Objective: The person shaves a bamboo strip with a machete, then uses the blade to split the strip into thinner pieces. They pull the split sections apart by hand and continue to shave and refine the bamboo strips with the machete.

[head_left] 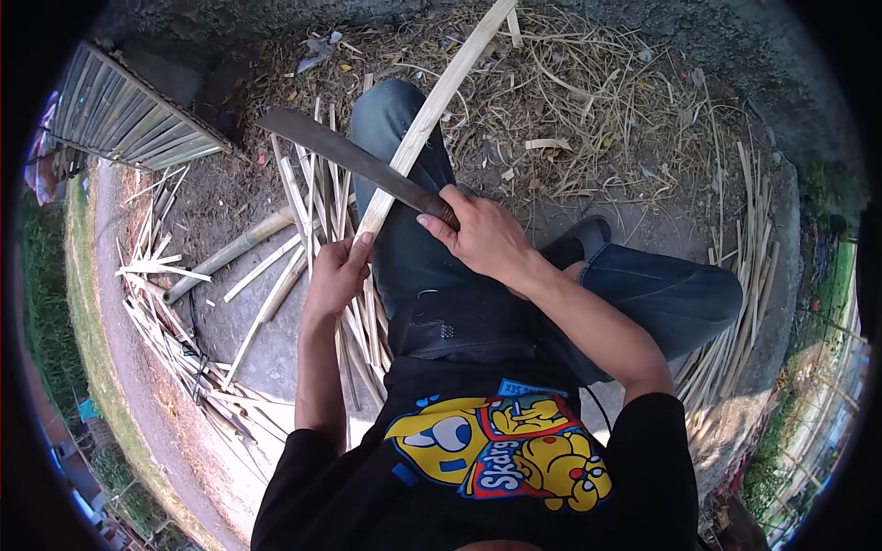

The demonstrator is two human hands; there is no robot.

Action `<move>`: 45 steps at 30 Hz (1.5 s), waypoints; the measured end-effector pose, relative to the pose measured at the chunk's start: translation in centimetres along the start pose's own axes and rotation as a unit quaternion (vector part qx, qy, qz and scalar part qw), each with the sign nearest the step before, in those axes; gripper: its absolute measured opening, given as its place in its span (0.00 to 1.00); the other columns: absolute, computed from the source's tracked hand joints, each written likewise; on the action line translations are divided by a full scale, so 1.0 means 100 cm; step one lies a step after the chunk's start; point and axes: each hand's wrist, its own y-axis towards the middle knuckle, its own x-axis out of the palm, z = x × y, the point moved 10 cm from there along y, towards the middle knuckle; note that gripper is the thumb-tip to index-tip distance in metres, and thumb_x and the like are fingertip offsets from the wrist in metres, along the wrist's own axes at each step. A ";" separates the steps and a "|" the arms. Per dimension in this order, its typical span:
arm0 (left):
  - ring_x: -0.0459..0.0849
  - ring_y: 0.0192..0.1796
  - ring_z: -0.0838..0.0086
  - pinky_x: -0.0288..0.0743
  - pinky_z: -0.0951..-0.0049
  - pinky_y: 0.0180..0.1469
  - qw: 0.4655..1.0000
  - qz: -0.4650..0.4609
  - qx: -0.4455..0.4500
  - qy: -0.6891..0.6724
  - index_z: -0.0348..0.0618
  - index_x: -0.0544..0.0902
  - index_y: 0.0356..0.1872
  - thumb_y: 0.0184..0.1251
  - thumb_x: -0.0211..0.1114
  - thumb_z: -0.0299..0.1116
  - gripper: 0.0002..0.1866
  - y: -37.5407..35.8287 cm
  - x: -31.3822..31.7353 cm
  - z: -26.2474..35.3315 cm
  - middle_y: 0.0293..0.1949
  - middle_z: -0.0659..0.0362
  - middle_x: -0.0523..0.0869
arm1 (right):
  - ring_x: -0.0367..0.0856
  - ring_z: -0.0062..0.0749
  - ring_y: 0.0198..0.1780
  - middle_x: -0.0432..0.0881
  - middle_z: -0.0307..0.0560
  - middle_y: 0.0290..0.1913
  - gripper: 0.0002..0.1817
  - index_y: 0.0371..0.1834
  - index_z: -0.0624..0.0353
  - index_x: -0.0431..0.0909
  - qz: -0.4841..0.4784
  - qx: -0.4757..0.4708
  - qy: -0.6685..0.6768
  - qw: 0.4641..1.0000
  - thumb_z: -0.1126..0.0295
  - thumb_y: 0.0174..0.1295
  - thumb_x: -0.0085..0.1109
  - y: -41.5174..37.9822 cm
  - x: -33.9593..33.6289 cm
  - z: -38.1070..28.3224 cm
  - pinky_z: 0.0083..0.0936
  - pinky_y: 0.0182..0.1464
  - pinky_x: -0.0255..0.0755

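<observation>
My left hand (339,278) is closed around the near end of a long, pale bamboo strip (443,95), thumb on top. The strip slants up and away to the right, over my bent knee. In my right hand (484,234) is the dark handle of a machete (344,154). Its broad, dull blade points to the upper left and crosses the strip just beyond my left hand. Blade and strip look to be touching where they cross.
Split bamboo strips (276,294) lie in loose piles at left, and more strips (749,266) at right. A round bamboo pole (234,253) rests on the concrete. Curled shavings (588,101) cover the ground ahead, before a rough wall. A bamboo slat panel (129,110) leans at upper left.
</observation>
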 end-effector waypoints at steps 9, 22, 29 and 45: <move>0.66 0.16 0.85 0.58 0.76 0.19 0.996 -0.013 -0.029 0.085 0.40 0.78 0.22 0.77 0.62 0.51 0.27 -0.024 -0.031 -0.023 0.15 0.68 0.71 | 0.84 0.54 0.26 0.81 0.53 0.21 0.21 0.37 0.58 0.77 0.161 0.108 0.023 0.981 0.48 0.72 0.58 0.054 -0.086 0.127 0.48 0.29 0.74; 0.66 0.16 0.85 0.58 0.77 0.19 0.995 -0.045 -0.064 0.058 0.40 0.78 0.19 0.77 0.63 0.49 0.27 -0.039 -0.041 -0.045 0.13 0.68 0.70 | 0.79 0.44 0.20 0.79 0.48 0.18 0.22 0.35 0.58 0.80 0.165 0.195 0.059 0.965 0.48 0.71 0.59 0.040 -0.093 0.183 0.40 0.25 0.69; 0.71 0.18 0.78 0.66 0.68 0.24 0.979 -0.025 0.033 0.201 0.36 0.79 0.19 0.74 0.63 0.54 0.31 -0.008 0.003 -0.006 0.13 0.62 0.75 | 0.86 0.57 0.33 0.85 0.54 0.28 0.25 0.46 0.52 0.79 0.029 0.022 0.000 0.999 0.41 0.66 0.60 -0.006 -0.030 0.068 0.48 0.34 0.79; 0.69 0.18 0.80 0.64 0.70 0.23 0.981 -0.032 0.049 0.186 0.37 0.78 0.20 0.75 0.63 0.52 0.29 -0.018 0.018 0.005 0.14 0.63 0.74 | 0.85 0.53 0.29 0.84 0.51 0.31 0.24 0.46 0.53 0.82 0.076 -0.117 -0.062 0.988 0.43 0.63 0.66 -0.023 -0.026 0.020 0.44 0.32 0.79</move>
